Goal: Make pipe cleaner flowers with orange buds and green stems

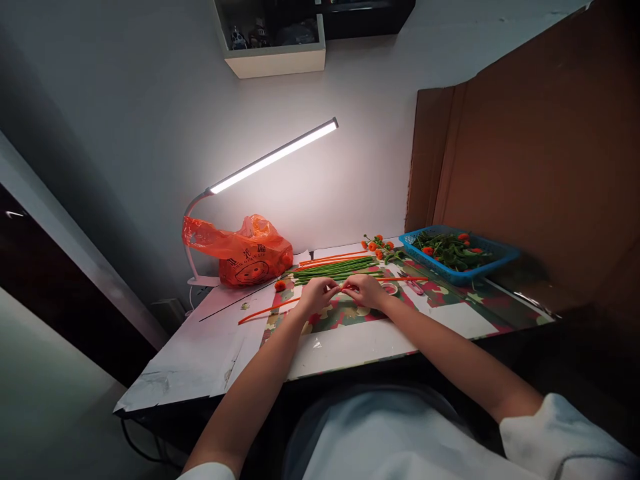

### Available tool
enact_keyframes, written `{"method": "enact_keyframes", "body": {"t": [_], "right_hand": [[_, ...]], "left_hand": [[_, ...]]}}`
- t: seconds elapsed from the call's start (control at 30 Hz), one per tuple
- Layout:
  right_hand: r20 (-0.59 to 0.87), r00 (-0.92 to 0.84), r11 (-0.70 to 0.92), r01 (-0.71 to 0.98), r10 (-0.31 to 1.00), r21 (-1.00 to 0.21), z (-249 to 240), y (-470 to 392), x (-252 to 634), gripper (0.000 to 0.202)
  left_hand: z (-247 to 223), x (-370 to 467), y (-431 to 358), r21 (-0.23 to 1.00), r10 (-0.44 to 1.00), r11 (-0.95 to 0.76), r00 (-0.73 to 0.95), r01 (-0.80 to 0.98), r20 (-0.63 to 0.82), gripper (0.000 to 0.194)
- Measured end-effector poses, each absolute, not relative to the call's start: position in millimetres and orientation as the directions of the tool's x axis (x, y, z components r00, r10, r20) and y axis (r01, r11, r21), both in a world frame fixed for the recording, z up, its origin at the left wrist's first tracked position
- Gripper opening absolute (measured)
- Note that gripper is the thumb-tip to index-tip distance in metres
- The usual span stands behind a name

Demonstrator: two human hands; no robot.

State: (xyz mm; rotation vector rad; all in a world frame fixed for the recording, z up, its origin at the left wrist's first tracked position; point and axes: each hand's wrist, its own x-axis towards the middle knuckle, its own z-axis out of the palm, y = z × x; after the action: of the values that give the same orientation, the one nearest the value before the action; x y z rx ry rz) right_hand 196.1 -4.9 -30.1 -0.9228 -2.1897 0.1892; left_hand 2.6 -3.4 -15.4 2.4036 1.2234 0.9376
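Two thumb-and-finger grips, left hand (320,295) and right hand (364,291), pinch closed on a long, thin orange strip (270,311) at the frame's centre, just below the row of slim green rods (345,267) lying across the camouflage-patterned white counter (350,352).

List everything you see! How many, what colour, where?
table: one, white with patterned cover, centre
lamp: one, white, back left
plastic bag: one, orange, below lamp
wall unit: one, white and black, top
shelf items: some, mostly dark, top
cardboard: one, brown, right
basket: one, blue, right rear
basket flowers: several, orange, among green leaves
loose flowers: several, orange, left of basket
flower head: one, orange, near bag
stems: many, green, central
back strips: several, orange, behind stems
held strip: count unclear, orange, before stems
ring: one, pale, front right of stems
tool: one, pink, beside ring
left hand: one, bare, on held strip
right hand: one, bare, on held strip
shirt: one, white, bottom
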Motion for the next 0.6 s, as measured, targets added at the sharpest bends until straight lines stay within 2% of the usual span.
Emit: {"method": "enact_keyframes", "body": {"t": [0.1, 0.27, 0.37, 0.6], "right_hand": [[0.553, -0.446, 0.703, 0.549, 0.704, -0.452, -28, -7, 196, 0.014], [0.518, -0.393, 0.649, 0.508, 0.759, -0.566, -30, -2, 194, 0.015], [0.486, -0.388, 0.622, 0.477, 0.783, -0.622, -33, 1, 195, 0.017], [0.419, -0.399, 0.572, 0.443, 0.816, -0.691, -36, 4, 195, 0.019]], "left_hand": [[-16, 2, -2, 0.456, 0.782, -0.618, 0.444, 0.64, 0.436, 0.026], [-13, 2, -5, 0.338, 0.666, -0.728, 0.501, 0.596, 0.552, 0.015], [-10, 1, -7, 0.265, 0.647, -0.727, 0.503, 0.633, 0.573, 0.012], [-10, -4, -3, 0.169, 0.601, -0.747, 0.544, 0.643, 0.585, 0.018]]}}
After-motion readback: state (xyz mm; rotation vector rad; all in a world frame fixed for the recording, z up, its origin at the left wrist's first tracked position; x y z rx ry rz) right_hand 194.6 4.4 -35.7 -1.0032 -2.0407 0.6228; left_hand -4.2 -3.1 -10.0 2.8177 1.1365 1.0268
